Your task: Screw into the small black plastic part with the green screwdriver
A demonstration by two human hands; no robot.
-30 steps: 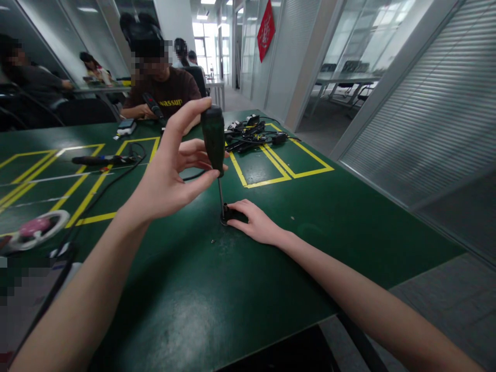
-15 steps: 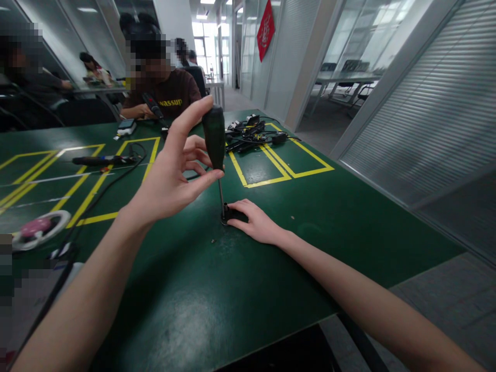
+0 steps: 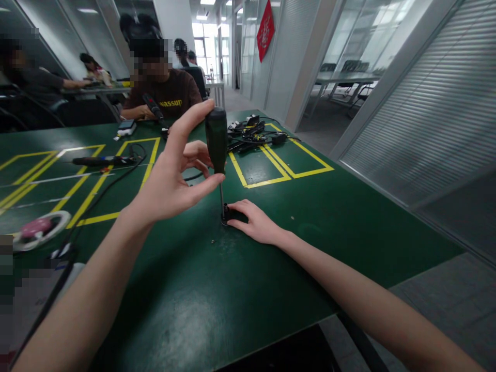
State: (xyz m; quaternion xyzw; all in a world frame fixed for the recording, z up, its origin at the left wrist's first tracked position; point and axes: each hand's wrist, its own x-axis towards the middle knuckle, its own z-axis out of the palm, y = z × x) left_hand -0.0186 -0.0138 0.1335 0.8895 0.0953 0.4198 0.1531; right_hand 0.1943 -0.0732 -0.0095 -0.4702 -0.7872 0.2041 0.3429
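My left hand [image 3: 170, 170] has its thumb and fingers around the dark handle of a screwdriver [image 3: 216, 139], the index finger by its top end. The screwdriver stands nearly upright, its metal shaft running down to a small black part [image 3: 225, 216] on the green table. My right hand [image 3: 253, 219] lies low on the table and grips that black part between thumb and fingers, covering much of it. A tiny loose piece, perhaps a screw [image 3: 213, 241], lies just in front of the part.
Tangled black cables and plugs [image 3: 251, 134] lie behind my hands on the green table [image 3: 310, 243]. To the left are a black corded tool [image 3: 103, 160] and a white ring with a pink middle [image 3: 39, 227]. Across the table a person [image 3: 170, 88] holds another tool.
The screwdriver handle has shifted slightly right and stands a little straighter. The left fingers have moved slightly around it. My right hand stays in place.
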